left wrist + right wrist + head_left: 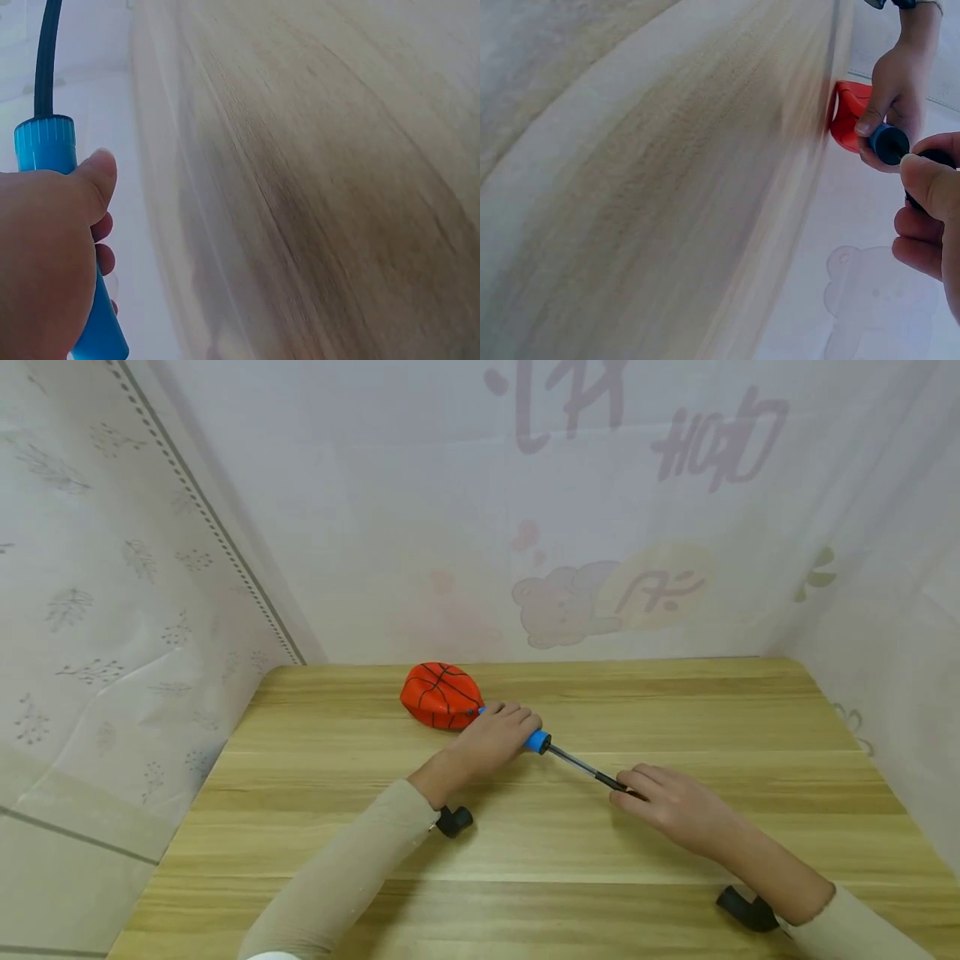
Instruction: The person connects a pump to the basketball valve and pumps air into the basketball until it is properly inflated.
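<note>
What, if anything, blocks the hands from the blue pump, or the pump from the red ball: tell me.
Nothing visible: the left hand grips the blue pump, the right hand holds its black handle, and no object shows between pump and red ball.

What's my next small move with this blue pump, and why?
Probably push your right hand toward your left hand: the thin rod shows drawn out of the blue pump, which your left hand grips, and the red ball by the pump's far end looks dented, so likely short of air.
</note>
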Demonstrator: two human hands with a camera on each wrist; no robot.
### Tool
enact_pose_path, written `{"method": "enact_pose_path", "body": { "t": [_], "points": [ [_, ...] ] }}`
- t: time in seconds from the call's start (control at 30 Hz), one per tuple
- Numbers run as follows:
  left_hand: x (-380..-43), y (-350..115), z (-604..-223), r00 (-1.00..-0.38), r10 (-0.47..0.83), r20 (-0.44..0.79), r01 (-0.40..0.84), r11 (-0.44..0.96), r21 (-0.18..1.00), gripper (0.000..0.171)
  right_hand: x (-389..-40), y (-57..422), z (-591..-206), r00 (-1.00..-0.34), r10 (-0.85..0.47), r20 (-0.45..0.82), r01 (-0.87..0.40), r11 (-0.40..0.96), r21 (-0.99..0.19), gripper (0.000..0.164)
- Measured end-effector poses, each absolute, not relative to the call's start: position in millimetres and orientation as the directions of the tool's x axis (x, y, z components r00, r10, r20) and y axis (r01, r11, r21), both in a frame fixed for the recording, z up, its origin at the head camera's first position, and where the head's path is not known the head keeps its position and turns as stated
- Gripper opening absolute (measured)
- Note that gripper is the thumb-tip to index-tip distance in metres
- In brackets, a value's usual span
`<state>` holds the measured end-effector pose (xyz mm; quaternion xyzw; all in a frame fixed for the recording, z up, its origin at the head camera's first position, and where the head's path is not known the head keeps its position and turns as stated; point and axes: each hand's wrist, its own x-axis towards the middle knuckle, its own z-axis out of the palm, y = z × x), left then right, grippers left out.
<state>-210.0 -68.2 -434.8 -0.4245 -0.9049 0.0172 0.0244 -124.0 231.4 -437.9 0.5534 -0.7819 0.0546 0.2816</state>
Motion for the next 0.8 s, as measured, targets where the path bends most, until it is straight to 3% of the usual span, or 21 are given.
{"method": "enact_pose_path", "body": {
  "t": [0.27,0.8],
  "points": [
    [-207,-65,-435,-0.655,0.755,0.041,0.753,0.656,-0.058,0.020,-137,218,-438,-0.175,-0.812,0.557,-0.901,0.360,0.243,0.039],
    [-205,-62,-442,-0.686,0.727,0.042,0.724,0.687,-0.067,0.021,-159,183,-437,-0.269,-0.849,0.454,-0.880,0.408,0.243,0.053]
  ]
}}
